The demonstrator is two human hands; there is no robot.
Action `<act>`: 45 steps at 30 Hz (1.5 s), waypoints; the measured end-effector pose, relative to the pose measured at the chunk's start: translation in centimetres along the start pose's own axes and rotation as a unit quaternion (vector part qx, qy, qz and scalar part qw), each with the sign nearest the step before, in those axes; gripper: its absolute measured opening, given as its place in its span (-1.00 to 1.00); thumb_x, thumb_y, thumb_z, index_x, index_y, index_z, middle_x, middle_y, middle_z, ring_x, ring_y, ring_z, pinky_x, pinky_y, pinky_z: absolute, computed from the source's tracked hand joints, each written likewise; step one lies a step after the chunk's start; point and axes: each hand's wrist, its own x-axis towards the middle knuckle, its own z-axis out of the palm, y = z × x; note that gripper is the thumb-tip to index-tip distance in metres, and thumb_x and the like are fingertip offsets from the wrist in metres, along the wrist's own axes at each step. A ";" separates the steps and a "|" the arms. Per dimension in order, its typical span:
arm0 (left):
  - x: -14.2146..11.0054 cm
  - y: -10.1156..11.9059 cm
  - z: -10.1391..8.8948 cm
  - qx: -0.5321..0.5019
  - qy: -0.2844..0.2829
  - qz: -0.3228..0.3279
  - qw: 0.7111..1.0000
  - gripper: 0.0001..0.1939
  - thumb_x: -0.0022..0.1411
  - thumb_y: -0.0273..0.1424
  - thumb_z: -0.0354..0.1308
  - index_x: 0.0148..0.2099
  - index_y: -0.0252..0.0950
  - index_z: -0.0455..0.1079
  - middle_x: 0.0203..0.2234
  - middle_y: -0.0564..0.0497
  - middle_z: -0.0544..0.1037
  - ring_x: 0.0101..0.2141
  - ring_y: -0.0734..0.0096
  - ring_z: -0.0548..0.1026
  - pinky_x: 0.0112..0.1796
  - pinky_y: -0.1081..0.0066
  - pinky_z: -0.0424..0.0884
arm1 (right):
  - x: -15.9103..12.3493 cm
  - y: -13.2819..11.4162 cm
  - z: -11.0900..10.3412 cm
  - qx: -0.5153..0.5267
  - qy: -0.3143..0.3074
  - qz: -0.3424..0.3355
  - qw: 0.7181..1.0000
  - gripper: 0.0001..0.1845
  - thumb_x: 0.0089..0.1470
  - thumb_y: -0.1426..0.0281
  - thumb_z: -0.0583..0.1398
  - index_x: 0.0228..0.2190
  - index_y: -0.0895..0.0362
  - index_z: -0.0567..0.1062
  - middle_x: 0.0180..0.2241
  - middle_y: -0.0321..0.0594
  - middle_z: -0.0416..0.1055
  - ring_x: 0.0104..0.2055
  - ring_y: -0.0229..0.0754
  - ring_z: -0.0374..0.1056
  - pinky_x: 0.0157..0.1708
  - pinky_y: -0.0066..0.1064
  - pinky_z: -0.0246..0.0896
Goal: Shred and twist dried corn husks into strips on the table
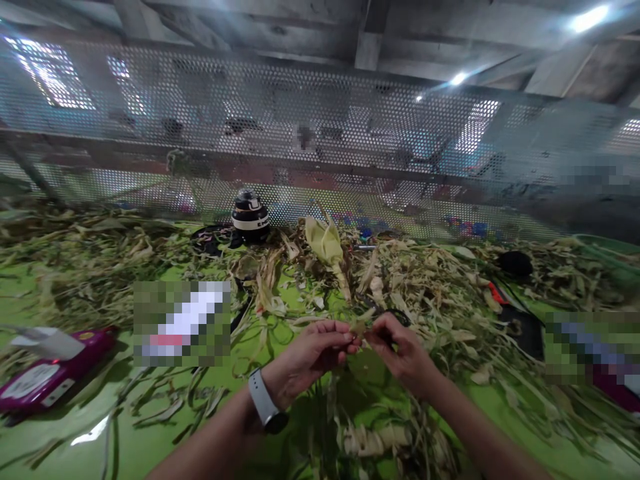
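My left hand (317, 350), with a pale-strapped watch (265, 400) on the wrist, pinches a small yellow-green leaf strip (361, 325). From the other side my right hand (400, 350) grips the same strip between thumb and fingertips. The fingers hide part of it, and its exact kind is unclear. Just beyond the hands stands a flower-like form of folded pale leaves (324, 243) with a wrapped stem. A bound roll of dried leaves (375, 440) lies below my hands. Dark scissors-like handles (397, 315) show behind the right hand, partly covered.
Dried leaf strips (430, 287) litter the green tabletop (210, 400). A black jar-like object (250, 217) stands at the back, before a perforated metal screen (310, 93). A magenta device (55, 373) sits left, a dark pouch (520, 330) right. Two phone-like things are blurred out.
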 end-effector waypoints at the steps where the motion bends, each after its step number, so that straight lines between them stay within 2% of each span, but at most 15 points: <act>1: 0.0 0.0 0.0 -0.004 -0.003 0.000 1.000 -0.83 -0.18 -0.57 0.34 -0.46 -0.41 0.42 -0.61 0.03 0.52 -0.59 0.63 0.45 -0.59 0.72 0.32 | 0.0 0.1 -0.1 -0.016 0.026 -0.028 0.999 -0.88 0.12 0.33 0.09 -0.42 0.12 0.28 -0.56 -0.36 0.18 -0.53 -0.33 0.12 -0.56 -0.52 0.07; 3: 0.0 0.1 -0.1 -0.008 -0.014 0.003 1.000 -0.85 -0.17 -0.57 0.33 -0.48 -0.42 0.43 -0.62 0.03 0.51 -0.61 0.65 0.44 -0.59 0.72 0.32 | 0.1 0.2 -0.2 -0.049 0.057 -0.104 0.992 -0.94 0.09 0.41 0.13 -0.33 0.11 0.32 -0.49 -0.31 0.26 -0.48 -0.31 0.20 -0.52 -0.52 0.14; 7: -0.1 0.2 0.1 -0.010 -0.036 0.009 0.999 -0.89 -0.14 -0.56 0.31 -0.50 -0.44 0.42 -0.63 0.03 0.50 -0.62 0.68 0.41 -0.60 0.74 0.29 | 0.3 0.5 -0.5 -0.119 0.053 -0.232 0.964 -0.78 0.09 0.52 0.11 -0.19 0.07 0.37 -0.36 -0.23 0.34 -0.35 -0.28 0.29 -0.39 -0.50 0.24; 12: 0.0 0.1 0.1 -0.014 -0.043 -0.006 0.999 -0.91 -0.11 -0.57 0.29 -0.47 -0.44 0.42 -0.61 0.03 0.49 -0.63 0.69 0.40 -0.60 0.74 0.27 | 0.4 0.9 -0.5 -0.196 0.059 -0.287 0.936 -0.72 0.09 0.57 0.09 -0.15 0.07 0.37 -0.34 -0.19 0.35 -0.32 -0.26 0.32 -0.36 -0.50 0.27; 16: 0.1 -0.1 -0.1 -0.017 -0.057 -0.014 0.998 -0.92 -0.09 -0.57 0.28 -0.47 -0.45 0.42 -0.61 0.02 0.48 -0.64 0.71 0.38 -0.62 0.75 0.25 | 0.4 1.0 -0.5 -0.206 0.058 -0.307 0.927 -0.66 0.07 0.60 0.09 -0.12 0.08 0.36 -0.33 -0.19 0.38 -0.28 -0.25 0.33 -0.32 -0.49 0.29; 22: 0.0 -0.2 0.0 -0.032 -0.066 -0.029 0.997 -0.98 -0.03 -0.60 0.22 -0.47 -0.46 0.42 -0.61 0.01 0.48 -0.64 0.70 0.38 -0.63 0.76 0.26 | 0.5 0.6 -0.6 -0.181 0.082 -0.312 0.929 -0.76 0.09 0.54 0.11 -0.18 0.11 0.41 -0.39 -0.20 0.41 -0.37 -0.27 0.34 -0.38 -0.51 0.30; 31: -0.1 -0.1 0.2 -0.049 -0.046 -0.039 0.997 -0.97 -0.02 -0.64 0.19 -0.45 -0.47 0.41 -0.62 0.01 0.46 -0.65 0.70 0.38 -0.65 0.76 0.25 | 0.0 1.5 -0.3 -0.166 0.064 -0.291 0.940 -0.64 0.06 0.59 0.11 -0.10 0.07 0.39 -0.32 -0.17 0.42 -0.30 -0.26 0.35 -0.31 -0.46 0.31; 36: -0.1 -0.1 0.3 -0.052 -0.036 -0.045 0.997 -0.97 -0.03 -0.62 0.21 -0.46 -0.47 0.42 -0.60 0.01 0.48 -0.66 0.72 0.38 -0.64 0.77 0.26 | 0.0 1.4 -0.4 -0.175 0.081 -0.300 0.934 -0.72 0.08 0.56 0.09 -0.18 0.08 0.43 -0.38 -0.19 0.43 -0.33 -0.26 0.36 -0.34 -0.47 0.31; 39: -0.2 -0.1 0.4 -0.045 -0.032 -0.039 0.998 -0.97 -0.03 -0.61 0.22 -0.46 -0.45 0.42 -0.60 0.01 0.49 -0.66 0.71 0.37 -0.64 0.76 0.27 | 0.2 0.4 -0.1 -0.150 0.093 -0.267 0.947 -0.82 0.09 0.55 0.08 -0.30 0.11 0.45 -0.41 -0.18 0.42 -0.37 -0.25 0.36 -0.40 -0.47 0.31; 42: -0.3 -0.2 0.6 -0.031 -0.016 -0.010 0.999 -0.95 -0.04 -0.60 0.23 -0.46 -0.43 0.42 -0.59 0.01 0.50 -0.63 0.68 0.38 -0.63 0.73 0.28 | 0.2 -0.4 0.3 -0.104 0.104 -0.198 0.969 -0.88 0.08 0.52 0.10 -0.42 0.12 0.42 -0.47 -0.20 0.38 -0.42 -0.25 0.33 -0.46 -0.47 0.28; 45: -0.3 -0.5 0.7 -0.013 0.000 0.020 1.000 -0.93 -0.05 -0.56 0.26 -0.44 -0.42 0.43 -0.56 -0.01 0.51 -0.59 0.63 0.41 -0.61 0.69 0.29 | 0.1 -0.5 0.8 -0.085 0.110 -0.136 0.981 -0.91 0.07 0.49 0.11 -0.46 0.13 0.40 -0.48 -0.22 0.35 -0.46 -0.27 0.29 -0.48 -0.48 0.24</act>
